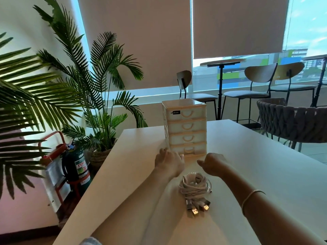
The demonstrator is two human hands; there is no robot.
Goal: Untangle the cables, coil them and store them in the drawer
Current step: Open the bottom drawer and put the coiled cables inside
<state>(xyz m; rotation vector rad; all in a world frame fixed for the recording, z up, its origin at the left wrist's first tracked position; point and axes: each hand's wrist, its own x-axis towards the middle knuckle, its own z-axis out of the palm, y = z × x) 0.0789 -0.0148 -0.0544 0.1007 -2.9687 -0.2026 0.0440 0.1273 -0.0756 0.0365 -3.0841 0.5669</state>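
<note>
Cables (194, 185) lie coiled in one bundle on the white table (265, 174), plugs (197, 208) fanned toward the person, just behind both hands. The left hand (169, 162) reaches to the bottom drawer (186, 149) of the small drawer unit (184, 128), its fingertips hidden, so its grip cannot be told. The right hand (213, 164) hovers loosely curled, holding nothing. Pulling that low drawer could drag the light unit forward or tip it; a loose coil may spring open when lifted.

Glossy translucent plastic drawer unit (184, 128); matt smooth white table (256, 174); cables (193, 184) seemingly rubbery, metal plugs.
</note>
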